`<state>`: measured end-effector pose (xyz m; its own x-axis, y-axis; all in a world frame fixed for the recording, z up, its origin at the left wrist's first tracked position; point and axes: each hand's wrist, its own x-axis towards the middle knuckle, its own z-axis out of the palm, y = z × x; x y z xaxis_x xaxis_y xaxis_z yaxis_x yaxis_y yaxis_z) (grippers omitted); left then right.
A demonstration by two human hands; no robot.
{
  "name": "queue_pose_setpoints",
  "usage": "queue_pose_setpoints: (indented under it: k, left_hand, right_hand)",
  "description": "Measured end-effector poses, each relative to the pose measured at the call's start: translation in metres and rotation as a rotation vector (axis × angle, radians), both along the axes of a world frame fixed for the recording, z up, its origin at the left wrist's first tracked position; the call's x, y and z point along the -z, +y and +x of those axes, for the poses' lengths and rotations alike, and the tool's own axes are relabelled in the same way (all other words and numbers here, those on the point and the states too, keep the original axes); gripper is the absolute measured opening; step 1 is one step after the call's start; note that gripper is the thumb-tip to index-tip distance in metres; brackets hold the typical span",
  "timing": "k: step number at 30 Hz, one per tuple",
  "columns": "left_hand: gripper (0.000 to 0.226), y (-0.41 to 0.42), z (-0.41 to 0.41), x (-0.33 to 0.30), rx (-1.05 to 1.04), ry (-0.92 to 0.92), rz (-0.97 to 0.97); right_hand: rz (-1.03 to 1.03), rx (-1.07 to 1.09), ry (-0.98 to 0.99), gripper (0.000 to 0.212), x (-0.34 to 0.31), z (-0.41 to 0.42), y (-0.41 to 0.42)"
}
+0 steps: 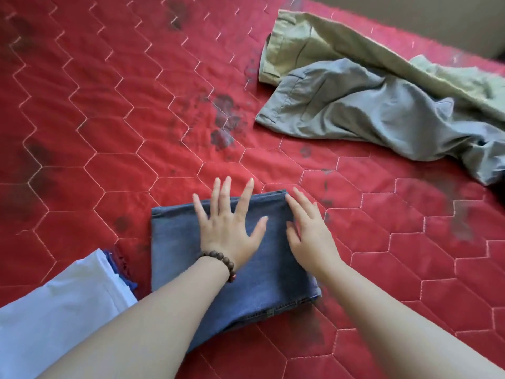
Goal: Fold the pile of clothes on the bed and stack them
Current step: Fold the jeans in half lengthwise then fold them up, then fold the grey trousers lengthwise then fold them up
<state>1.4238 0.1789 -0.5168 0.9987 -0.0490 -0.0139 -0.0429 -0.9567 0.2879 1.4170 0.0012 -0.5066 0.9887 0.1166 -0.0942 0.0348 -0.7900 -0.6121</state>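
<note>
Folded blue jeans (177, 247) lie as a flat rectangle on the red quilted bed near its front edge. My left hand (229, 225), with a bead bracelet at the wrist, presses flat on the jeans with fingers spread. My right hand (308, 231) rests with straight fingers on the jeans' right edge. At the back right lie unfolded grey-blue trousers (369, 110), spread loosely, partly on top of unfolded khaki trousers (328, 39).
A folded white garment (62, 305) with a blue layer under it lies at the lower left beside the jeans. The red quilt (95, 119) stretches wide to the left and back. The bed's far edge runs at the top right.
</note>
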Motion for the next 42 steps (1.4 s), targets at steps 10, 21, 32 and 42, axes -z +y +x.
queue_pose_setpoints:
  k: [10, 21, 32, 42]
  left_hand:
    - [0.083, -0.058, 0.057, 0.033, -0.076, 0.29, 0.103]
    - [0.078, -0.056, 0.06, 0.036, -0.06, 0.297, 0.066]
    - [0.087, -0.055, 0.061, 0.039, -0.06, 0.257, 0.035]
    - [0.095, -0.055, 0.064, 0.051, -0.086, 0.145, 0.038]
  right_hand:
    - [-0.445, -0.005, -0.061, 0.075, -0.028, 0.159, -0.085]
    - [-0.689, -0.145, 0.329, 0.1, 0.013, 0.292, -0.078]
    - [-0.753, -0.397, -0.295, 0.106, 0.011, 0.351, -0.008]
    - [-0.724, -0.394, 0.038, 0.067, 0.012, 0.412, 0.028]
